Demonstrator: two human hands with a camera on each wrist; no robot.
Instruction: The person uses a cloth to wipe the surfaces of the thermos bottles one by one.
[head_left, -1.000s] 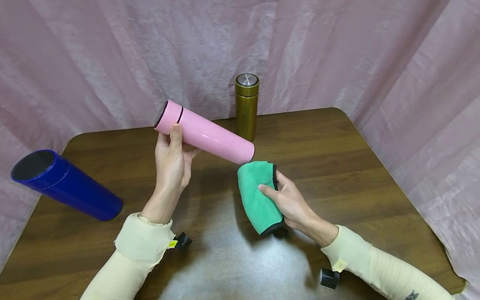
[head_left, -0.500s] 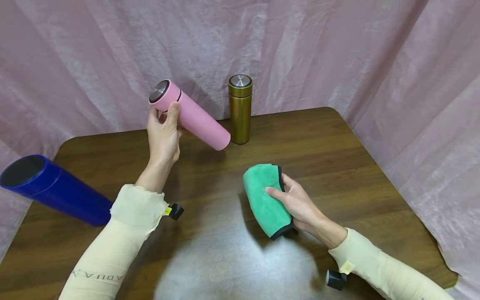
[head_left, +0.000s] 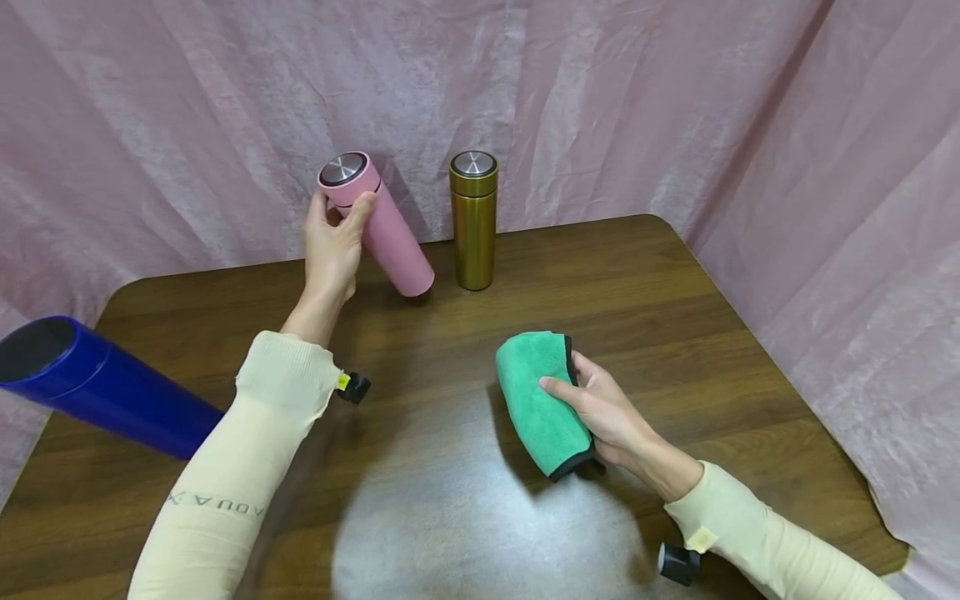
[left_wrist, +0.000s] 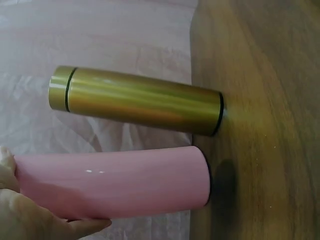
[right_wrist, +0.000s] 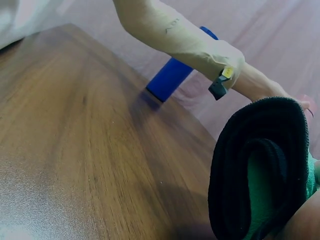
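Smooth pink bottle (head_left: pixel 390 237), metallic gold bottle (head_left: pixel 475 229), fuzzy cloth (head_left: pixel 536 407)

Left hand (head_left: pixel 330 254) is gripping tilted pink bottle (head_left: pixel 396 250) near the top; right hand (head_left: pixel 611 417) is holding folded green cloth (head_left: pixel 532 396). Gold bottle (head_left: pixel 474 237) and blue bottle (head_left: pixel 120 400), 2 total, are standing on worktop (head_left: pixel 660 317).

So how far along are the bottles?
Perhaps done: the gold bottle, standing unheld. In hand: the left hand holds the pink bottle, seemingly just above the table; the right hand, the green cloth. Probably remaining: setting the pink bottle down, then the blue bottle, standing unheld.
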